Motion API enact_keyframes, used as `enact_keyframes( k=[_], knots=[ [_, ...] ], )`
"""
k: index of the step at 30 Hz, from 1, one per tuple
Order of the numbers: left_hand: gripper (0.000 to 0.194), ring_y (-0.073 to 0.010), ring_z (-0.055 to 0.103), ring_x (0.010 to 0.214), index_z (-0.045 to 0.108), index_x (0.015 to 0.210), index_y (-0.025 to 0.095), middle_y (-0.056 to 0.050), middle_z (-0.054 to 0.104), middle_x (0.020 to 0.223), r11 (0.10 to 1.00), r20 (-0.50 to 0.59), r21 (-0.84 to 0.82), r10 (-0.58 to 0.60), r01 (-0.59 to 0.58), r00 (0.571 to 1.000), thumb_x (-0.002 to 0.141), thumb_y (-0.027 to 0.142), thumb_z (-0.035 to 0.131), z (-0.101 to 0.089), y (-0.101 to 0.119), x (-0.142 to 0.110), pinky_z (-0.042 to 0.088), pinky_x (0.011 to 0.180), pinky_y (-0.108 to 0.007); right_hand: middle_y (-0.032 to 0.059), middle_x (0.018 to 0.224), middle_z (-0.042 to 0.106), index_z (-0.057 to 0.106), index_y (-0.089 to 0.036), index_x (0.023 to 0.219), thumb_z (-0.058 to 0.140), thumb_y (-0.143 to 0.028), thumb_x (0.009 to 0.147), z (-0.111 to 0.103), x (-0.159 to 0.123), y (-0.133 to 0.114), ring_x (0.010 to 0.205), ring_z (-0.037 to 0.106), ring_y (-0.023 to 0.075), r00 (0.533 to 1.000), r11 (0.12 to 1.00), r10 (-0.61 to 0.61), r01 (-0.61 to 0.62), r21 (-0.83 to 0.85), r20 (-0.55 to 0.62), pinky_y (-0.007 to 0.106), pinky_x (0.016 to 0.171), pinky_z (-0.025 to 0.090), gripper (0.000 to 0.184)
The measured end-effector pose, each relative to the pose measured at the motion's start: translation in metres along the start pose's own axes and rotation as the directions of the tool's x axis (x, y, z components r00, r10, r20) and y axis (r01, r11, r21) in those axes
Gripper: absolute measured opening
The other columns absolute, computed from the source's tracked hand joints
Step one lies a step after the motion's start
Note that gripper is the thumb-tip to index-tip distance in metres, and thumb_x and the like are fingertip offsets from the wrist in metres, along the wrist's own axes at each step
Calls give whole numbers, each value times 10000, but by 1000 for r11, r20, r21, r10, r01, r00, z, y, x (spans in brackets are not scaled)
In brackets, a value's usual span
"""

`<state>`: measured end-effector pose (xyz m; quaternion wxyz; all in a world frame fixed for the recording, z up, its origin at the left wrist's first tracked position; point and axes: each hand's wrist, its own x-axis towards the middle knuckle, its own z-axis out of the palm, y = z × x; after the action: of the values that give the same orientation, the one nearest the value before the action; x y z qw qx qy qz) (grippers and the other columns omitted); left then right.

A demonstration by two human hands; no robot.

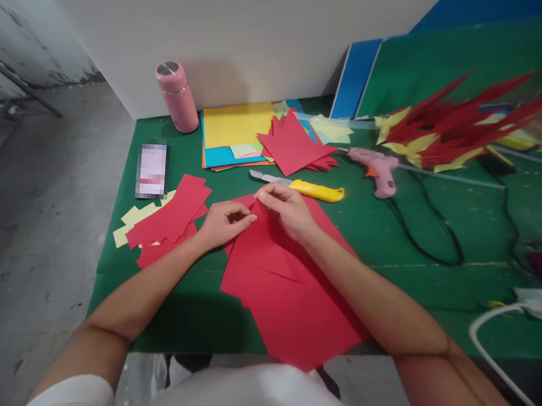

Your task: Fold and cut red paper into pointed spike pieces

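Note:
Several sheets of red paper [305, 312] lie overlapping in front of me on the green table. My right hand [286, 210] pinches the far corner of the top red sheet, thumb and fingers pressed together. Just left of it, my left hand [226, 222] has its thumb and forefinger closed at the same sheet's left edge. The sheet is lifted a little there, and it casts a dark shadow under my right wrist. Right behind my hands lies a yellow utility knife [317, 190] with its blade out, pointing left.
Red and pale yellow strips [169, 218] lie at the left, near a phone [152, 171] and a pink flask [179, 99]. Behind are coloured sheets [239, 124] and cut red pieces [295, 143]. A pink glue gun [378, 170] with its cord and red-yellow paper flames [454, 128] sit right.

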<state>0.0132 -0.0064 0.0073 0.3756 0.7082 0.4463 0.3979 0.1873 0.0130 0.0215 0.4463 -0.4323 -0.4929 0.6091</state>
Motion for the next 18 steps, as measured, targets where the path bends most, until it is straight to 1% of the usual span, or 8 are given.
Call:
enact_keyframes(
  k=[3,7,9,12,13,15,18],
  knots=[
    [288,-119,558,566,645,659,204,-8,667,634,1000,-28,-3,-9,8,1000,827,437,650,-1,-1,1,438,558,-247,-37,626,524,642,-235,754,743,-587,708,-1,-1,1,550,415,114,1000,999,1,0,-38,14,272,520,354,369],
    [294,-123,574,574,647,656,203,-11,666,632,999,-17,-30,-25,24,1000,821,445,660,-2,-2,1,453,554,-247,-43,602,521,595,-223,695,742,-563,727,-2,-4,0,535,423,109,999,997,-19,22,-79,45,277,537,362,373],
    [294,-120,578,566,651,688,197,-10,661,641,996,3,-72,-57,57,998,807,465,678,-2,-2,1,461,540,-241,-27,645,563,603,-220,693,744,-543,733,-1,-4,-1,579,463,120,997,993,-48,53,-101,55,287,580,399,355],
    [319,-97,538,468,639,727,191,15,612,599,977,38,-160,-137,141,990,816,495,672,-2,-2,0,436,460,-224,-7,718,615,630,-219,720,736,-519,743,0,-4,0,665,523,140,995,992,-64,72,-107,78,307,673,445,319],
    [327,-89,519,443,632,723,192,24,593,583,973,34,-174,-150,154,988,821,502,668,-3,-1,0,423,441,-220,-4,728,619,633,-219,726,729,-517,752,1,-3,1,679,532,143,994,991,-63,73,-112,85,309,687,449,314],
    [345,-87,505,451,621,687,196,29,576,565,977,-21,-166,-140,134,990,814,511,677,-3,-1,1,413,444,-218,-7,720,609,629,-218,729,714,-518,766,1,-3,2,661,524,138,994,988,-58,70,-135,94,304,668,444,314],
    [359,-104,526,539,623,632,197,11,602,583,987,-128,-138,-96,78,987,777,513,715,-5,0,1,428,504,-228,-22,662,566,612,-218,739,701,-523,772,0,-4,3,576,484,123,992,986,-7,27,-164,123,290,576,410,320]
  ],
)
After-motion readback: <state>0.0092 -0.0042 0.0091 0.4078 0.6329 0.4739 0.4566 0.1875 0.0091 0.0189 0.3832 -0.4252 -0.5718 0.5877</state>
